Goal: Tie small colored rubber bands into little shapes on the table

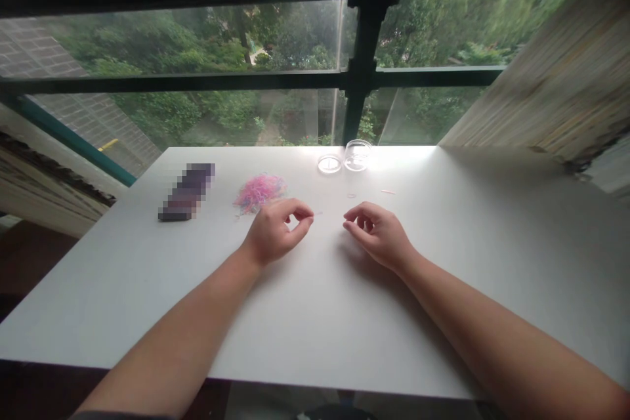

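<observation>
Pile of thin coloured bands (260,190), mostly pink, lies on the white table (300,321), with the left hand (275,231) just in front of it and to its right. Thumb and forefinger of that hand pinch a slim strand (319,213) (probably one of the bands), its free end pointing away from the pile. The right hand (381,235) is well to the right of the pile, fingers curled, thumb and forefinger tips close together; I cannot tell whether they grip anything. Holding out one strand seems the step in hand, and the next move would call for a light, exact fingertip touch. Also right of the pile are a pale loop (351,195), a pinkish stick (388,191), a clear lid (329,165) and a clear jar (357,156). Left of it, a dark object (188,190) is pixelated beyond recognition; the strand's pinched end is hidden.
</observation>
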Demonstrator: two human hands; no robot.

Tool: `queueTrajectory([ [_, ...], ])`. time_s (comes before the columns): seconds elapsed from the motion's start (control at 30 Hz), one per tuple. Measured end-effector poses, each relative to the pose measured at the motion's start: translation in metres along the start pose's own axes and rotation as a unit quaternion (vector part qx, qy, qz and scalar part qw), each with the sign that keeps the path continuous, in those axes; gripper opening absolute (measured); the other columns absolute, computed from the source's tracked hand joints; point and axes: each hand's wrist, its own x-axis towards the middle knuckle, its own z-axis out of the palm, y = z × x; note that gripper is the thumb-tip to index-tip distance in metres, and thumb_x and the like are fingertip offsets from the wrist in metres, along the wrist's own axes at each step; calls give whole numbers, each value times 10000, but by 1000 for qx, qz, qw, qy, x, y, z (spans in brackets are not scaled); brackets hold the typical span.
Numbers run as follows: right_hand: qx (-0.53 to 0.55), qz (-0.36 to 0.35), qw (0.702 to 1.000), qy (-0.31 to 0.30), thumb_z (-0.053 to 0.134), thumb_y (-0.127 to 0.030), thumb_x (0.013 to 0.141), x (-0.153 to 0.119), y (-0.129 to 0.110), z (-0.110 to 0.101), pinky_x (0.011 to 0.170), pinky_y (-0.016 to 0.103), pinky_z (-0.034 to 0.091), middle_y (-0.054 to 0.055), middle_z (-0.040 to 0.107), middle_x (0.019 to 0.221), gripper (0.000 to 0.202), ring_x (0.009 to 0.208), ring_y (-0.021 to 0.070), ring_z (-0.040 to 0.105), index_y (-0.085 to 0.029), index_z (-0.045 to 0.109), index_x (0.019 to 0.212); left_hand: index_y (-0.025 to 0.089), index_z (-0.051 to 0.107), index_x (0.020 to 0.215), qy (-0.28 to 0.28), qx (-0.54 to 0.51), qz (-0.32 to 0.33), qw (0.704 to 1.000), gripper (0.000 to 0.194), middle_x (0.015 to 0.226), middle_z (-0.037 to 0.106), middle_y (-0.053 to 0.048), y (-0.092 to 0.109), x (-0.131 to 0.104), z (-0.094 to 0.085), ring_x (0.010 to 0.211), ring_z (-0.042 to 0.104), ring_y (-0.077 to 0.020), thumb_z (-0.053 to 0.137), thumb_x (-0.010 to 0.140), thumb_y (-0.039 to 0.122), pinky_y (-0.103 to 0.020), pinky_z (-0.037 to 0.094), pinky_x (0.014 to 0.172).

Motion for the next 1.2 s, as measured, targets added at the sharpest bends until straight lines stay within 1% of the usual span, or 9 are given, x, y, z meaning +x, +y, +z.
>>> queueTrajectory([
  [0.1,33,-37,999,-13,599,-242,753,-3,-6,1,552,245,415,20,610,751,97,591,105,492,-187,616,832,181,631,794,-13,-10,32,999,79,734,652,-18,11,0,8,682,580,-122,555,776,184,-245,423,593],
  [0.23,52,-70,996,-11,603,-220,754,-6,-10,0,559,251,422,30,615,790,111,601,105,485,-191,613,861,186,627,790,-22,-21,65,997,76,727,651,-17,15,0,14,682,584,-122,552,783,176,-251,445,632],
  [0.37,57,-78,995,-8,590,-204,767,-7,-11,0,550,251,418,26,609,770,83,596,105,487,-195,612,846,199,628,800,-35,-25,83,996,82,722,652,-18,17,0,15,683,590,-127,548,789,182,-261,465,667],
  [0.5,59,-82,995,-10,574,-187,777,-7,-12,0,550,252,415,22,602,743,51,594,106,492,-195,609,813,203,632,821,-37,-28,101,994,89,736,662,-23,17,-1,15,689,596,-130,549,795,185,-274,470,695],
  [0.77,67,-92,993,-16,574,-198,783,-9,-14,-2,554,260,419,31,600,747,42,602,112,497,-193,607,807,207,643,828,-42,-18,108,993,100,742,670,-31,15,-2,15,697,597,-143,547,800,209,-286,471,695],
  [0.87,66,-92,994,-15,568,-181,782,-8,-14,-1,554,256,415,25,592,735,39,601,110,490,-192,603,797,204,640,824,-36,-33,96,994,86,735,664,-25,16,-3,15,697,595,-136,562,789,196,-277,468,686],
  [0.97,61,-91,994,-13,565,-177,779,-8,-13,0,554,256,410,20,585,719,38,596,110,484,-194,599,783,193,636,815,-29,-59,62,996,68,743,662,-25,18,-3,16,684,597,-128,587,774,218,-258,456,628],
  [1.07,58,-88,994,-14,563,-178,777,-8,-13,2,557,256,410,15,583,711,41,594,110,486,-195,600,775,189,639,835,-33,-79,32,996,108,773,673,-32,18,-3,18,681,604,-127,608,763,263,-254,448,602],
  [1.2,57,-87,994,-18,565,-181,778,-8,-13,3,558,254,413,15,584,707,44,598,111,496,-194,607,772,188,646,835,-40,-88,14,995,123,777,679,-36,17,-3,20,678,606,-127,600,771,283,-257,446,602],
])
